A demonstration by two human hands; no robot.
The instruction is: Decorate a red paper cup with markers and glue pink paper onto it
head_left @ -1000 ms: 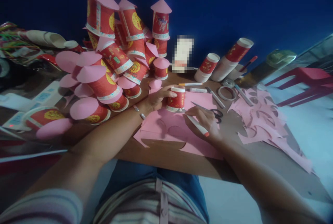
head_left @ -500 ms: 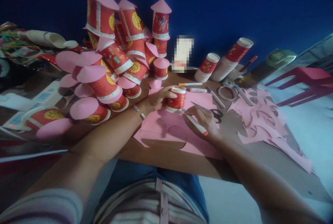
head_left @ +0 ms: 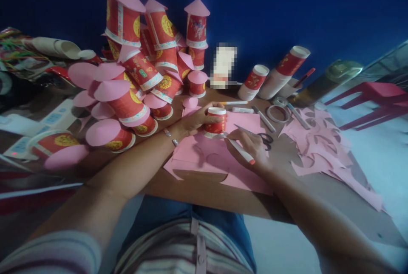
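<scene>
Though marker (head_left: 241,152) shows, tip (head_left: 225,135) seems blurred

1 head-worn camera (lap (head_left: 159,208) visible), facing forward and down, near tabletop (head_left: 191,185).

Paper and card galore, mostly matt

The pink sheets (head_left: 188,161) look like smooth matt paper, and the red cup (head_left: 218,127) in the middle seems to be printed paper with a slight sheen. The bench (head_left: 194,187) looks like smooth wood, the marker (head_left: 240,152) smooth plastic, the scissors (head_left: 259,134) metal-bladed, the red stool (head_left: 385,90) plastic too, and the striped shirt (head_left: 159,248) is soft-looking cloth.
</scene>
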